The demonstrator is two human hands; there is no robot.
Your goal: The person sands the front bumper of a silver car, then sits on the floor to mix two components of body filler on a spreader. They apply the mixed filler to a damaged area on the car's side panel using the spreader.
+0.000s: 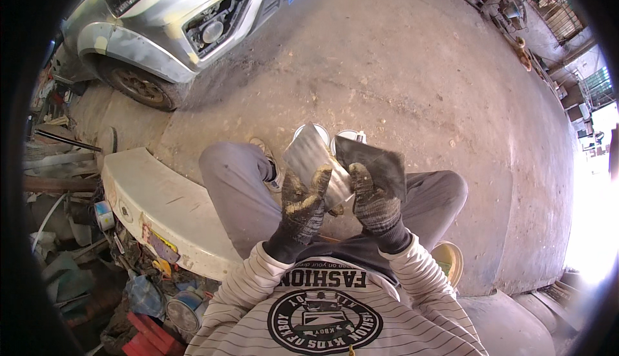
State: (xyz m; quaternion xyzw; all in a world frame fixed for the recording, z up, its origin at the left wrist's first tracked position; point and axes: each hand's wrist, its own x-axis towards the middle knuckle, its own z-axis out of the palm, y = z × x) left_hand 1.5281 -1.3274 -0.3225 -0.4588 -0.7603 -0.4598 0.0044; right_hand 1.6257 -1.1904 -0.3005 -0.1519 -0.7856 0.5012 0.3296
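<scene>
Both hands wear dark knitted gloves, the left one smeared with yellowish putty. My left hand [300, 204] grips a flat grey metal plate [309, 156], its thumb lying along the near face. In my right hand [376, 204] is a darker, nearly black flat plate [379, 161], thumb on top. The plates are tilted toward each other above my lap, their inner edges close together; whether they touch I cannot tell. Just beyond them, a white-rimmed can [351, 135] stands on the floor, with a second round container partly hidden by the left plate.
At upper left stands a car [155, 40] with yellowish putty patches around its front bumper and wheel [135, 86]. A long white panel [174, 198] lies left of my knee, beside scrap and cans [184, 311]. A bucket [449, 262] is by my right forearm.
</scene>
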